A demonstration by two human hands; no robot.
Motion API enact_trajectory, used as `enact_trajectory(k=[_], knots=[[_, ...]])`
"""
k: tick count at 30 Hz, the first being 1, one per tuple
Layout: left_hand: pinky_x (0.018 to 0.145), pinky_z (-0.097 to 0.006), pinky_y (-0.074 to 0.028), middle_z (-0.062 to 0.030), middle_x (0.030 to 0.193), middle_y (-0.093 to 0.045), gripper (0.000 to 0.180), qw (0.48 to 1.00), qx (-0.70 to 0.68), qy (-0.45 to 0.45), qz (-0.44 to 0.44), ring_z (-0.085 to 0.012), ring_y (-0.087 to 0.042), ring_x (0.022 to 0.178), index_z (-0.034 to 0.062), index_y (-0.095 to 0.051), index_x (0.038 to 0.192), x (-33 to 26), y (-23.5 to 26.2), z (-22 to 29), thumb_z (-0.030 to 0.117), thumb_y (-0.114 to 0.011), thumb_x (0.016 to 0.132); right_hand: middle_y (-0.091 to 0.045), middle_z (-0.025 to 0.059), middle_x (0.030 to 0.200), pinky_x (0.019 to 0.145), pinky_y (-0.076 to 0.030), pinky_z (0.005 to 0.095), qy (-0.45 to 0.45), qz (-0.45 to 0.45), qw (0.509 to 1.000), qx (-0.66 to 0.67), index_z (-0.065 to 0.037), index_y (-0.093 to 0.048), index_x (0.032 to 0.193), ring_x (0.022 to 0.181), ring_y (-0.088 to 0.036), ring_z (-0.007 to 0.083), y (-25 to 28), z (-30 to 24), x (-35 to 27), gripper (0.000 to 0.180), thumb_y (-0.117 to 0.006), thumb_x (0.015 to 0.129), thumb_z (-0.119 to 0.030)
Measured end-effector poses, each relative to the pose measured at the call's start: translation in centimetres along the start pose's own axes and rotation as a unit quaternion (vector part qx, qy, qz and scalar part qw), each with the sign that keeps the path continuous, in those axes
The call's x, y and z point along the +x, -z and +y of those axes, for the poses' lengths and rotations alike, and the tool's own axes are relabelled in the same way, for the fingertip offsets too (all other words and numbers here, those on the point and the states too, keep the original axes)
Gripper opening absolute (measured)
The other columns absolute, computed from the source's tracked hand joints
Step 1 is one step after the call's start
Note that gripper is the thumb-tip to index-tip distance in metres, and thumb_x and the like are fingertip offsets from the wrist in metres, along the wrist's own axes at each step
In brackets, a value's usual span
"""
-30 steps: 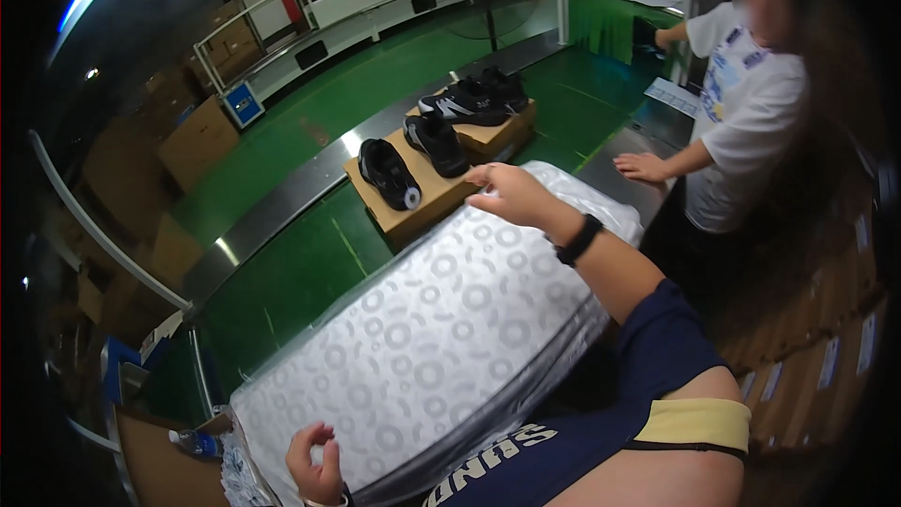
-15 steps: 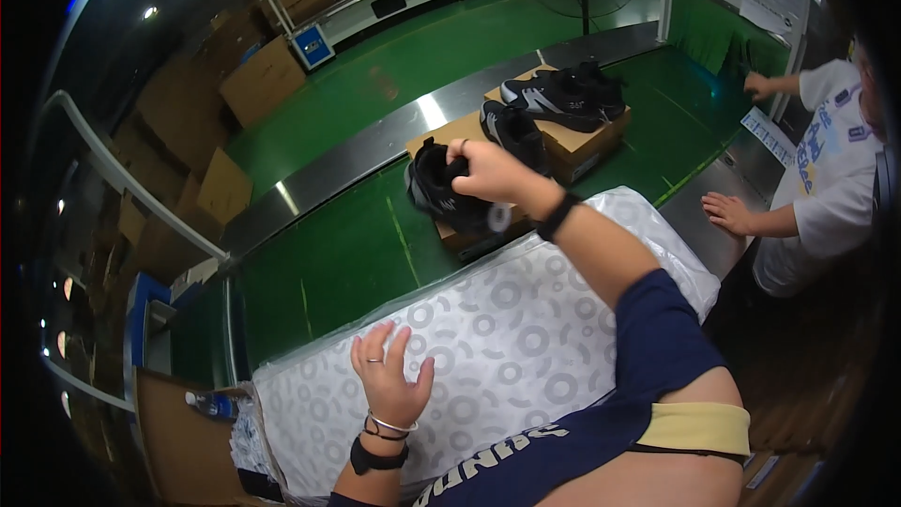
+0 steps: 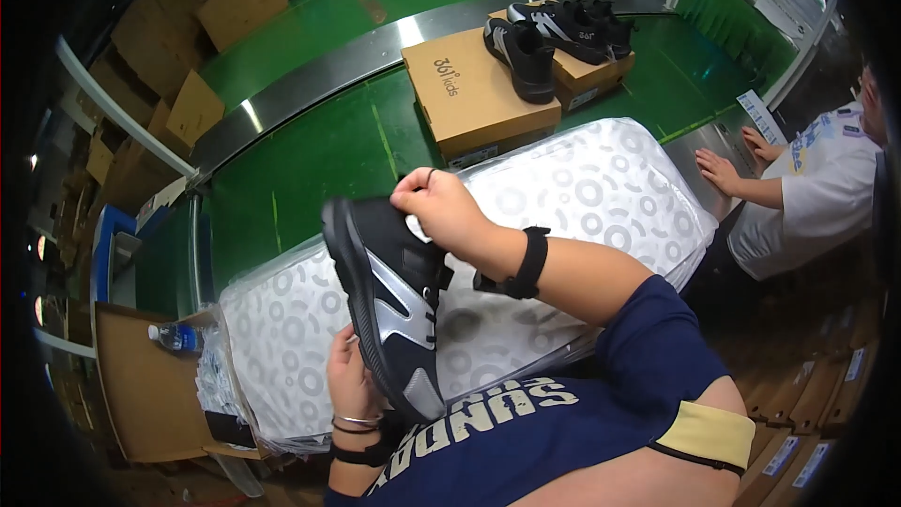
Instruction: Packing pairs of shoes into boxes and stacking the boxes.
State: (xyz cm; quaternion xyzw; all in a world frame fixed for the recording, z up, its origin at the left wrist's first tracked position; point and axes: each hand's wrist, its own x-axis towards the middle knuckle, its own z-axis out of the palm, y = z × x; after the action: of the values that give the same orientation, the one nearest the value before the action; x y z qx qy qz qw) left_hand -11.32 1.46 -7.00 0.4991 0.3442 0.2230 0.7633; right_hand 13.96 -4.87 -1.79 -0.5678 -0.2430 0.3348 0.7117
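Both hands grip one black-and-silver sneaker (image 3: 394,305) — right hand (image 3: 443,211) pinching its collar, left hand (image 3: 349,377) closed under the sole. Behind it lies a patterned white cushion (image 3: 582,197), with a tan shoebox (image 3: 474,94) beyond.

patterned counter (image 3: 582,188) bare ahead of held shoe (image 3: 394,305), cardboard box (image 3: 474,94) blocks far edge, green belt (image 3: 310,169) open left of it

Your right hand (image 3: 441,211) grips the upper edge of a black-and-silver shoe (image 3: 389,305), while your left hand (image 3: 349,380) supports it from below, above the patterned white counter (image 3: 582,188). Beyond, a second black shoe (image 3: 521,56) rests on a cardboard box (image 3: 469,99) on the green conveyor (image 3: 310,169). Another person's hands (image 3: 723,169) rest at the right.
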Motion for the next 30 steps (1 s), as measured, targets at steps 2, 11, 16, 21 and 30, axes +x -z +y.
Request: enact_trajectory(k=[2,11,16,21,30], knots=[[0.078,-0.032,-0.044,-0.0123,0.101,-0.055,0.033,0.988,0.13,-0.053,0.069,-0.0226,-0.054,0.088,-0.0013,-0.048,0.11,-0.5,4.0,-0.8,0.021,-0.051,0.085,-0.058,0.0089,0.066,0.056,-0.044,0.0271,-0.018,-0.015,0.99,-0.138,0.001,-0.053,0.09,0.06,-0.055,0.015,0.8,2.0,0.8,0.028,-0.06,0.076,-0.022],[0.101,-0.047,-0.02,-0.0299,0.128,-0.032,0.065,0.569,0.696,-0.011,0.438,-0.0418,-0.029,0.12,0.0008,-0.036,0.126,-4.2,15.1,-3.2,0.04,-0.054,0.077,-0.051,0.0167,0.089,0.075,-0.044,0.0324,0.075,0.018,0.934,-0.348,0.0,-0.047,0.107,0.084,-0.051,0.027,-2.5,6.1,-2.0,0.041,-0.057,0.068,-0.01],[0.1,-0.05,-0.018,-0.0291,0.13,-0.031,0.066,0.565,0.717,0.067,0.403,-0.0449,-0.027,0.12,0.0026,-0.034,0.128,-4.4,14.0,-1.9,0.041,-0.051,0.078,-0.042,0.0009,0.075,0.061,-0.038,0.0222,0.021,0.019,0.975,-0.22,-0.003,-0.05,0.098,0.07,-0.042,0.01,-1.1,4.4,-0.6,0.033,-0.052,0.065,-0.002],[0.098,-0.043,-0.025,-0.0264,0.123,-0.04,0.048,0.719,0.632,-0.003,0.29,-0.0359,-0.032,0.119,0.0003,-0.046,0.118,-3.9,11.8,0.8,0.022,-0.056,0.076,-0.046,0.0036,0.079,0.067,-0.039,0.0229,0.033,0.023,0.962,-0.269,-0.001,-0.052,0.094,0.072,-0.045,0.0131,1.6,5.3,-0.4,0.028,-0.052,0.066,-0.001],[0.088,-0.036,-0.038,-0.0181,0.107,-0.051,0.045,0.733,0.591,-0.322,-0.097,-0.0328,-0.048,0.1,-0.0008,-0.052,0.108,-2.0,-6.9,9.6,0.0,-0.056,0.063,-0.05,0.0196,0.105,0.075,-0.045,0.0287,-0.093,-0.259,0.961,-0.021,0.007,-0.031,0.123,0.092,-0.053,0.0206,-6.2,-3.7,-2.5,0.077,-0.073,0.064,-0.017]])
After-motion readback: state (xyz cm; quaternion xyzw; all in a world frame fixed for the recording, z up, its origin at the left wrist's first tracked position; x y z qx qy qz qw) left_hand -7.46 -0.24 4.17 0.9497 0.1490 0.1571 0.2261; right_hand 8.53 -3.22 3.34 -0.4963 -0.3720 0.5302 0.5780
